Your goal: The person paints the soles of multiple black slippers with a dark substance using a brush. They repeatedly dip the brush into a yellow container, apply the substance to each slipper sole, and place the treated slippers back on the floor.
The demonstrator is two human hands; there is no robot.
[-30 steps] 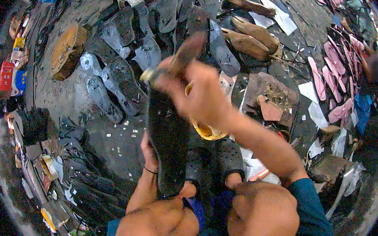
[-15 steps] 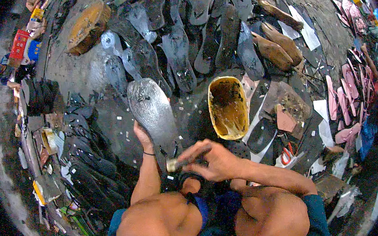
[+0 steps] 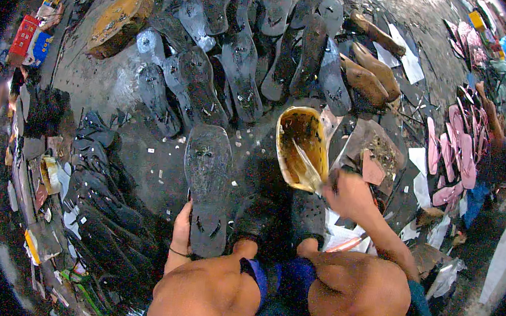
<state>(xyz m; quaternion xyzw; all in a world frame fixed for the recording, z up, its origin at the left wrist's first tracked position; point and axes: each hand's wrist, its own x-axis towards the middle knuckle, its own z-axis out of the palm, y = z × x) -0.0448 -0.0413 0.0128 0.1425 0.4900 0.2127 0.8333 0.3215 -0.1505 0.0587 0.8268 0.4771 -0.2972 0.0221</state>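
Observation:
My left hand (image 3: 181, 230) grips the left edge of a long dark shoe sole (image 3: 208, 163), thumb along its side. The sole lies lengthwise before my left knee, its upper part slightly shiny and dark strap pieces showing at its near end. My right hand (image 3: 349, 196), blurred, is closed at the near right rim of a yellowish oval tub (image 3: 278, 163) with brown residue inside. It holds a small brush whose pale end (image 3: 311, 178) reaches into the tub. A pale streak slants across the tub's inside; I cannot tell whether it is glue or brush.
Several dark soles (image 3: 242, 76) lie in rows beyond the tub. Brown wooden foot forms (image 3: 365, 83) and a round wooden block (image 3: 120, 23) lie farther out. Dark soles (image 3: 109, 217) pile up at left, pink sandals (image 3: 464, 152) at right. Paper scraps (image 3: 348, 235) lie near my right foot.
My right hand has moved right, from beside the sole to the tub, with the brush. The sole, tilted and raised before, now lies straighter and nearer me, my left hand lower on its edge.

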